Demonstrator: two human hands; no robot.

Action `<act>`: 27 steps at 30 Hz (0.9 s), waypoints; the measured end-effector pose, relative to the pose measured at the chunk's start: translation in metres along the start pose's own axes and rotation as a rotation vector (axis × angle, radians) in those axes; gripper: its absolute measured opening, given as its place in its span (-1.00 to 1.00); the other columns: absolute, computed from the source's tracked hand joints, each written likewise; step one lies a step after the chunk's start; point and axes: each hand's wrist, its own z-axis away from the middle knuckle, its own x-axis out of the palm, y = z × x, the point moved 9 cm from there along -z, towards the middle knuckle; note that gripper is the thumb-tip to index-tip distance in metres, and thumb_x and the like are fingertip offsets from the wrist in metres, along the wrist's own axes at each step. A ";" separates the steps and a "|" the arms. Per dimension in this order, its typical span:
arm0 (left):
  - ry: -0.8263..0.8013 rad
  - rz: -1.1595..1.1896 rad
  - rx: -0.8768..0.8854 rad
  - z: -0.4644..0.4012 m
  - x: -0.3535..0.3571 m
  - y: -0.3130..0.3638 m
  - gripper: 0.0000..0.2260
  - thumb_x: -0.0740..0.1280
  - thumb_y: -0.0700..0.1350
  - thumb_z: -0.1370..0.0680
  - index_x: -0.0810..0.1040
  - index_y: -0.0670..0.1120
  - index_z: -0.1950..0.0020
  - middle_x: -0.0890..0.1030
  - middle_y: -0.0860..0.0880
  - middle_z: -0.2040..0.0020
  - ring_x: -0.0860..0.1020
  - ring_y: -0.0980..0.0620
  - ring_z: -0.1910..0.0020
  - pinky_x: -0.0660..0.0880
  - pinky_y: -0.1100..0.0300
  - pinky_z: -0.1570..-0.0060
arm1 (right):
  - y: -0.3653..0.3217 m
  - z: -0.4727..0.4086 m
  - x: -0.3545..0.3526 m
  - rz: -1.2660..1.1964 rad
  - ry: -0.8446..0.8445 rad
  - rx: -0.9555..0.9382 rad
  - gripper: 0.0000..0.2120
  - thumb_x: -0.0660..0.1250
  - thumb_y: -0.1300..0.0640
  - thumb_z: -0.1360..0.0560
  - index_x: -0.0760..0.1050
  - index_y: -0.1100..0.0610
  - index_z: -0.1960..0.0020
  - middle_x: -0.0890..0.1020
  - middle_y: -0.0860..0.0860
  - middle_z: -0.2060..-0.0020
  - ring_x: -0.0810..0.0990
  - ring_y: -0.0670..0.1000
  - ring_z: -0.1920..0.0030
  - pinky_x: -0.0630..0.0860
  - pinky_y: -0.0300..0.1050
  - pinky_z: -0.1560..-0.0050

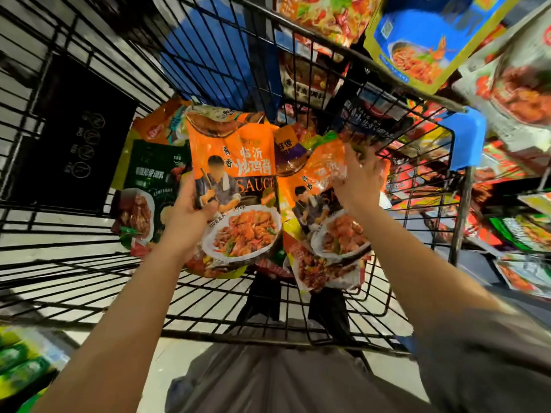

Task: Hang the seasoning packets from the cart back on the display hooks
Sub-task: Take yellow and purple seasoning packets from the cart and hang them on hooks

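Shop aisle, seen from above: a black wire cart [298, 332] fills the middle, with pale floor beneath it and stocked shelves on both sides.

The left hand [190, 216] grips an orange packet [235, 180] by its left edge, thumb curled over the front, and holds it upright above the cart. The packet's front shows the word SAUCE and a plate of food.

The right hand [362, 177] reaches into the cart with fingers spread and fairly straight, over the upper part of a second orange packet [325, 231] of the same design; whether it touches the packet is unclear, as the hand is blurred. That packet lies just right of the held one.

More packets lie around them in the cart: a green packet [149, 186] at the left and darker ones farther off.

At the far right, a blue packet [423, 40] and other packets hang on the display.

A blue cart corner [465, 138] sits at the right rim.
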 end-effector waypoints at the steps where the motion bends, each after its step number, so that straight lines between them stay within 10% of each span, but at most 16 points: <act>1: -0.008 -0.005 -0.010 -0.001 0.005 -0.003 -0.44 0.19 -0.41 -0.62 0.29 0.08 -0.51 0.51 0.00 -0.37 0.46 -0.01 -0.34 0.39 -0.06 -0.33 | -0.004 0.008 0.008 0.022 -0.042 -0.020 -0.33 0.26 -0.08 -0.59 0.04 0.01 -0.59 0.10 0.25 -0.53 0.10 0.33 -0.50 0.26 0.33 -0.38; 5: -0.063 -0.065 -0.049 0.000 0.023 -0.012 -0.40 0.17 -0.44 -0.61 0.27 0.12 -0.50 0.48 0.04 -0.35 0.42 0.03 -0.36 0.36 0.01 -0.34 | -0.011 0.071 0.070 0.169 -0.305 0.004 -0.04 0.18 -0.45 -0.45 -0.24 -0.06 -0.59 -0.18 0.16 -0.58 -0.17 0.33 -0.55 0.17 0.45 -0.37; 9: -0.022 -0.048 -0.097 0.000 0.023 -0.017 -0.40 0.17 -0.47 -0.59 0.26 0.01 -0.54 0.49 0.01 -0.32 0.43 0.02 -0.33 0.37 0.04 -0.30 | -0.012 0.092 0.095 0.278 -0.351 -0.012 -0.02 0.33 -0.25 -0.50 -0.36 -0.12 -0.56 -0.31 0.14 -0.56 -0.23 0.32 -0.55 0.11 0.51 -0.38; 15: 0.014 0.052 -0.178 0.001 0.023 -0.026 -0.54 0.19 -0.33 -0.65 0.30 0.03 -0.49 0.55 -0.07 -0.23 0.48 0.05 0.08 0.42 0.16 0.03 | 0.002 0.065 0.064 -0.097 -0.353 -0.039 -0.21 0.35 -0.11 -0.49 -0.02 -0.12 -0.57 0.05 0.12 -0.58 -0.02 0.26 -0.56 0.28 0.35 -0.38; 18: 0.009 0.039 -0.206 0.002 0.025 -0.030 -0.65 0.21 -0.24 -0.67 0.35 -0.01 -0.44 0.56 -0.05 -0.02 0.41 0.07 0.29 0.41 0.21 0.25 | 0.005 0.065 0.039 -0.255 -0.306 0.023 -0.20 0.41 0.02 -0.43 0.07 -0.13 -0.56 0.33 0.12 -0.47 0.42 0.19 -0.34 0.52 0.15 -0.15; 22: 0.054 0.003 -0.151 0.004 0.022 -0.024 -0.72 0.21 -0.20 -0.67 0.41 -0.09 -0.39 0.56 -0.11 -0.06 0.45 0.09 0.26 0.40 0.20 0.21 | -0.004 0.072 0.014 -0.411 -0.245 0.087 -0.25 0.38 0.17 -0.44 0.15 -0.06 -0.56 0.53 0.12 -0.25 0.49 -0.01 0.24 0.42 -0.17 0.26; 27: 0.074 0.035 -0.110 0.005 0.017 -0.015 -0.69 0.25 -0.10 -0.66 0.43 -0.04 -0.41 0.56 -0.02 -0.27 0.52 -0.06 -0.26 0.41 0.13 -0.11 | -0.029 0.082 -0.006 -0.668 -0.130 0.132 -0.35 0.36 0.11 -0.46 0.24 -0.11 -0.50 0.48 -0.04 0.13 0.45 -0.09 0.21 0.44 -0.17 0.11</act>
